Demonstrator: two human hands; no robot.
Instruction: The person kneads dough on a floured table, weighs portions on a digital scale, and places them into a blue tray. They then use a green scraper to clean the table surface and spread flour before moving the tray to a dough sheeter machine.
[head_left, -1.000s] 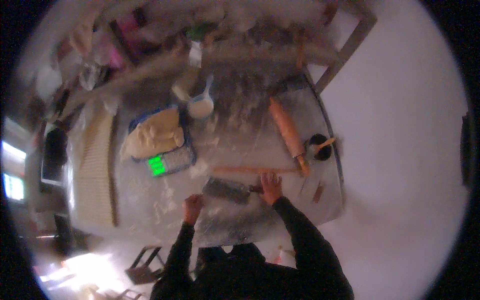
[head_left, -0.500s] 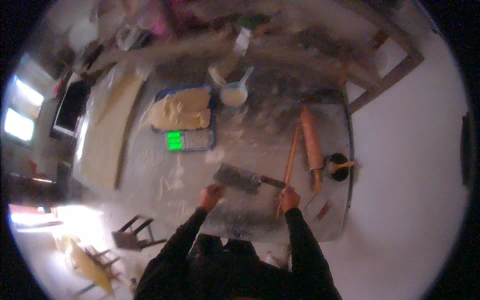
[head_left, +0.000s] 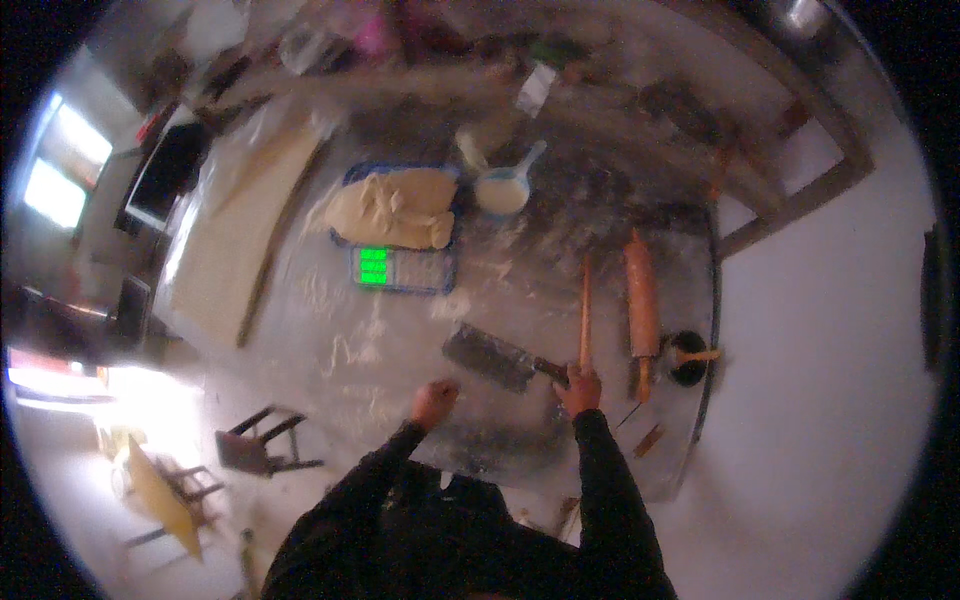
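Observation:
My left hand (head_left: 437, 402) is closed above the floury table, left of a broad cleaver (head_left: 486, 354); anything inside its fingers is hidden. My right hand (head_left: 582, 392) grips the near end of a thin wooden rod (head_left: 586, 310), right at the cleaver's handle. A thick wooden rolling pin (head_left: 640, 298) lies just right of the rod. Beyond it sits a black bowl (head_left: 688, 372) with a wooden-handled tool across it. Farther back, pale dough (head_left: 390, 207) rests on a blue tray at a digital scale (head_left: 420, 270), beside a white handled scoop (head_left: 500, 194).
A long pale board (head_left: 225, 275) under plastic lies along the table's (head_left: 340, 400) left. A cluttered wooden shelf frame (head_left: 840, 150) spans the back. A dark chair (head_left: 245, 450) and a yellow-topped piece (head_left: 160, 485) stand on the floor at lower left. A white wall is at right.
The rod has swung from lying crosswise to pointing away from me beside the rolling pin, with my right hand on it. The view has shifted, showing more floor at left.

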